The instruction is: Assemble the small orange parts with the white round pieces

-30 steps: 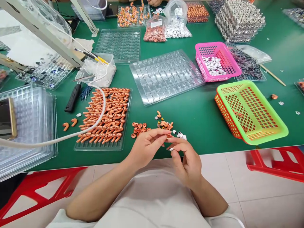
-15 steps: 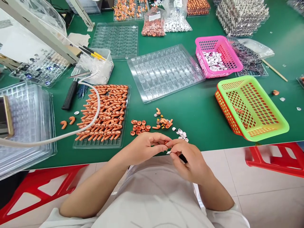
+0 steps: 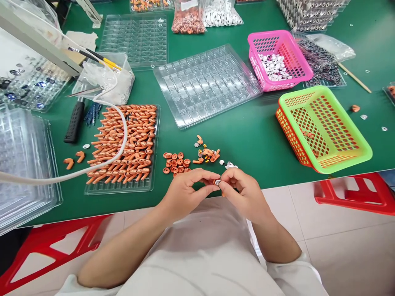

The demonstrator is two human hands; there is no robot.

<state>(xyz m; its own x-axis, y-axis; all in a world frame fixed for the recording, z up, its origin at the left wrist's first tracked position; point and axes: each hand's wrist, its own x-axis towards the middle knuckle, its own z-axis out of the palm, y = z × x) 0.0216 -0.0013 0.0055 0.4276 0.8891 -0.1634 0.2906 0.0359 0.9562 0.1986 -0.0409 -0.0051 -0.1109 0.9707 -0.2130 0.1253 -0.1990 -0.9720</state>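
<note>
At the table's front edge, my left hand (image 3: 188, 190) pinches a small orange earbud shell (image 3: 217, 182) between thumb and fingertips. A grey-white round face shows on it. My right hand (image 3: 247, 194) is closed on the same piece from the other side, thumb against it. A bit of orange shows below the right fingers; the fingers hide most of it. Just beyond my hands lie round orange caps (image 3: 177, 163), loose orange stem pieces (image 3: 210, 154) with small yellow bits, and white discs (image 3: 228, 165) partly behind my right hand.
Left of my hands, a clear tray holds rows of orange earbud shells (image 3: 123, 144), crossed by a white cable (image 3: 117, 158). A green basket (image 3: 364, 154) and a pink basket (image 3: 279, 37) stand right. A clear blister tray (image 3: 206, 86) lies ahead; a black-handled tool (image 3: 74, 122) lies left.
The right thumb has come up against the piece between my hands, and its grey-white face now shows. My view has shifted, so the table's things appear higher and further left.
</note>
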